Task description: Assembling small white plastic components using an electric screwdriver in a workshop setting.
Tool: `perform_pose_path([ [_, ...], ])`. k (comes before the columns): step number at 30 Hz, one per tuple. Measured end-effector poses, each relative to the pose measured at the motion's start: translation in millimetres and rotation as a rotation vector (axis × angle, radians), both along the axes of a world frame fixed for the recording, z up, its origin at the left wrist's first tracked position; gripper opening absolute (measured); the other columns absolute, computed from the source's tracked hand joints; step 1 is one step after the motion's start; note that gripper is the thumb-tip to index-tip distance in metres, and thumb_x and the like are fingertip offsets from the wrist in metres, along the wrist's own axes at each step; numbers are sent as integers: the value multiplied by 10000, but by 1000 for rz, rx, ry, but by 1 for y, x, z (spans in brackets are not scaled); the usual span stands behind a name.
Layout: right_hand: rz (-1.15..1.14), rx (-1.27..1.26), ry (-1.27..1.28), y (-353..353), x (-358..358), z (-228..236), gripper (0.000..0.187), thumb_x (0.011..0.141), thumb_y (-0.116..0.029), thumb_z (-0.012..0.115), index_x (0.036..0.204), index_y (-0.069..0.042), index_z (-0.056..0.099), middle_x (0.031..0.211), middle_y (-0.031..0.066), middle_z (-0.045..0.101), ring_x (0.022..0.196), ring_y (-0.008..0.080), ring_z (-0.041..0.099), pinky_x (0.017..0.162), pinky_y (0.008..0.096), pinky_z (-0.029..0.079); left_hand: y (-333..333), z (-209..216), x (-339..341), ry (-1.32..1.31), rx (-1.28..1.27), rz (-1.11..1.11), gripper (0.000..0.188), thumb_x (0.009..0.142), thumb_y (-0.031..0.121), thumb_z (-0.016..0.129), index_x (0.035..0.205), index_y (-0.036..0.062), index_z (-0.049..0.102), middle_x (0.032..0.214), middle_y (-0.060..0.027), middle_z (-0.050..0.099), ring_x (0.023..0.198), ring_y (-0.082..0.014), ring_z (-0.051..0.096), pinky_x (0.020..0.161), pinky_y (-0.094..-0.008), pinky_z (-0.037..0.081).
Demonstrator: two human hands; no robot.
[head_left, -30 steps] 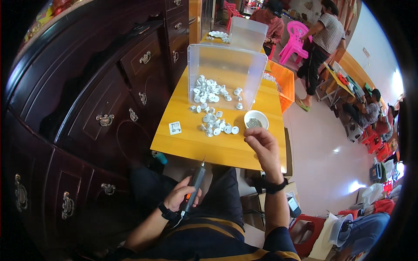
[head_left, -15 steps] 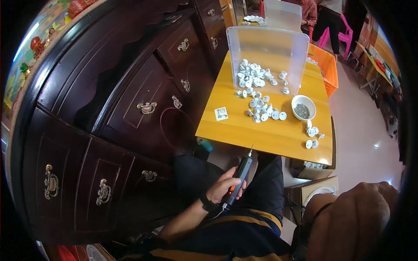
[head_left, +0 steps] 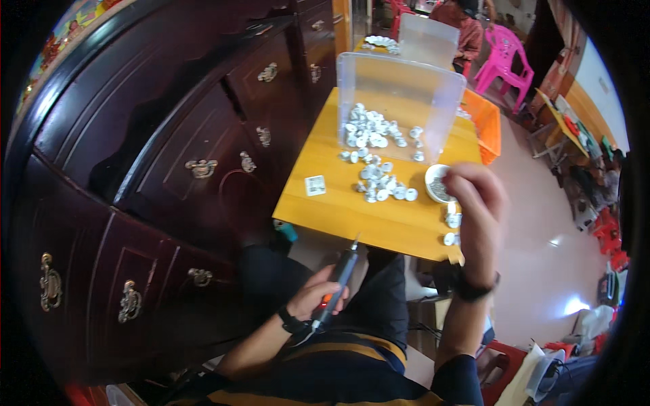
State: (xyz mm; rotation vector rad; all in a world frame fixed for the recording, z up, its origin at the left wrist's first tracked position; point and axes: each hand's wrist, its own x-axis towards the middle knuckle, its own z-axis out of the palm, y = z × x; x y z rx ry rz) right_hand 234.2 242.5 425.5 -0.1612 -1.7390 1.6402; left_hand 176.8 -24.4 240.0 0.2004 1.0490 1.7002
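My left hand [head_left: 317,296] is wrapped round a slim dark electric screwdriver [head_left: 340,272], its bit pointing up toward the table's near edge. A small orange-red light shows by my fingers, and a cable leaves its lower end. Over the right side of the table, my right hand [head_left: 477,196] has its fingers bent together at the rim of a white bowl [head_left: 430,177]. Small metal screws [head_left: 440,187] fill the bowl. Motion blurs this hand, and anything between its fingertips is hidden. Left of the bowl lie several small white round plastic pieces [head_left: 383,184].
A clear plastic bin [head_left: 406,71] on its side holds more white pieces on the yellow table [head_left: 318,215]. A square label card [head_left: 315,185] lies at the left. Dark wooden drawers [head_left: 169,169] line the left. An orange crate [head_left: 489,128], a pink chair [head_left: 504,64] and a seated person [head_left: 460,30] are beyond.
My right hand has moved from close by at the lower right, forward and left to the bowl. The left hand still grips the screwdriver. The whole view has shifted somewhat.
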Motion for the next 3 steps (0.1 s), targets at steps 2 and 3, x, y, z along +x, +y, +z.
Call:
perform_pose_path([
  [2,-94,96,-181,59,-24,-54,131,900,-59,660,1022,-10,661,951,43,672,902,103,605,829,219,464,4,-4,-2,14,8,-53,556,933,177,542,1446,87,348,934,-80,632,682,-157,632,597,-285,532],
  [3,-208,280,-296,91,-26,-79,167,902,-99,676,1053,-30,665,984,59,678,929,97,608,834,208,461,6,-1,-2,11,22,-81,579,937,183,543,1467,95,330,937,-85,633,697,-163,641,619,-289,542],
])
